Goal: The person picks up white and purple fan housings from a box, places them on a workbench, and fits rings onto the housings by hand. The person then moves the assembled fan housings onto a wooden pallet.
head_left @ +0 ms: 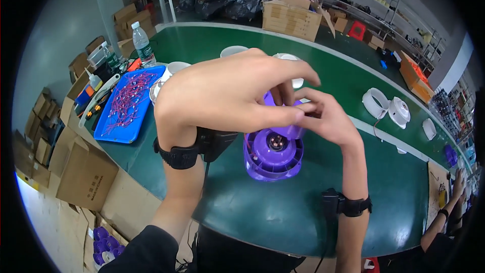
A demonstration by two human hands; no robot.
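Observation:
On the green table in front of me stands a round purple plastic fan housing (273,164), with copper-coloured contacts in its dark centre hole. Just above its far side is a smaller purple plastic part (289,132), largely hidden by my fingers. My left hand (227,91) arches over it from the left, thumb and fingers closed around it. From the right, my right hand (326,119) meets the left thumb, its fingers pinched at the same part. Both wrists wear black straps with small black boxes.
A blue tray (118,134) of red wire leads lies left, beside a water bottle (143,45) and hand tools. White ring-shaped housings (375,103) stand right and behind my hands. A cardboard box (88,174) sits below the left edge. Another person's arms (444,212) are at far right.

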